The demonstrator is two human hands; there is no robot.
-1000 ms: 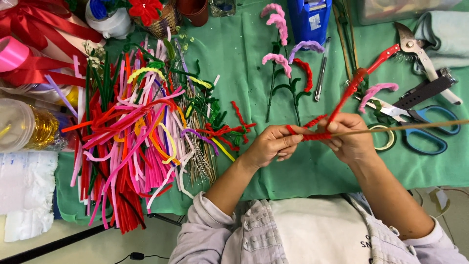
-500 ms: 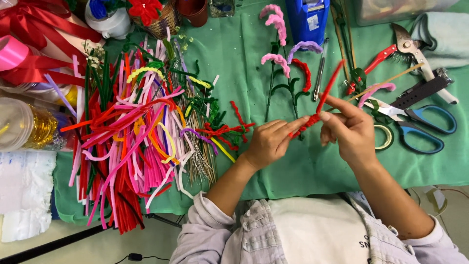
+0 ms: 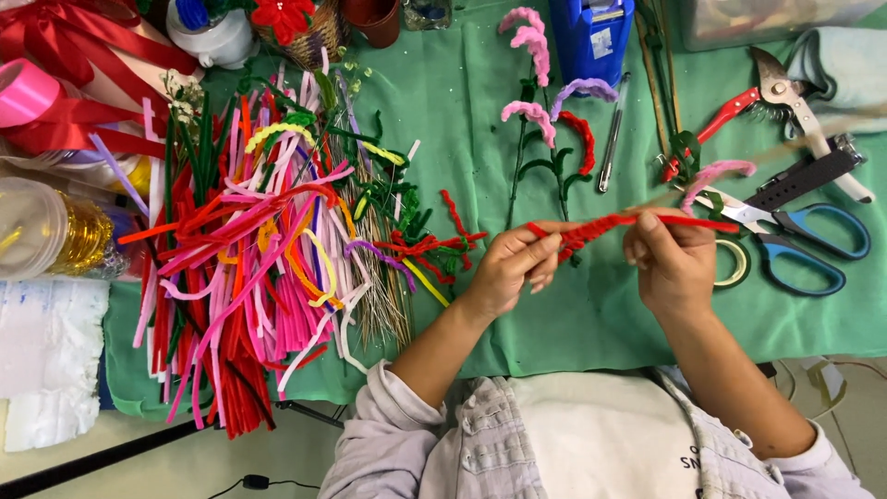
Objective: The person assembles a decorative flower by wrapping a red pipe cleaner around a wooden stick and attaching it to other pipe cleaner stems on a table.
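- Head view looks straight down on a green cloth [image 3: 480, 139] spread over the work table.
- At 9 o'clock a heap of pipe cleaners [image 3: 249, 249] lies in red, pink, white, green and yellow; red ribbon [image 3: 55, 37] sits at 10 o'clock, beside a clear jar [image 3: 37, 226].
- Left hand [image 3: 508, 268], just left of centre, pinches the left end of a red pipe cleaner [image 3: 601, 225] between thumb and fingertips.
- That red pipe cleaner runs almost level across the centre, coiled along its left half, straight and thin toward 3 o'clock, held above the cloth.
- Finished stems with pink, purple and red curls [image 3: 545, 120] lie at 12 o'clock, near a blue box [image 3: 591, 37].
- Right hand [image 3: 674, 263], right of centre, is clenched on the pipe cleaner's middle, thumb on top.
- Red pruners [image 3: 785, 92] lie at 2 o'clock; blue scissors [image 3: 804, 249] and a tape ring [image 3: 735, 263] lie at 3 o'clock, just beside the right hand.
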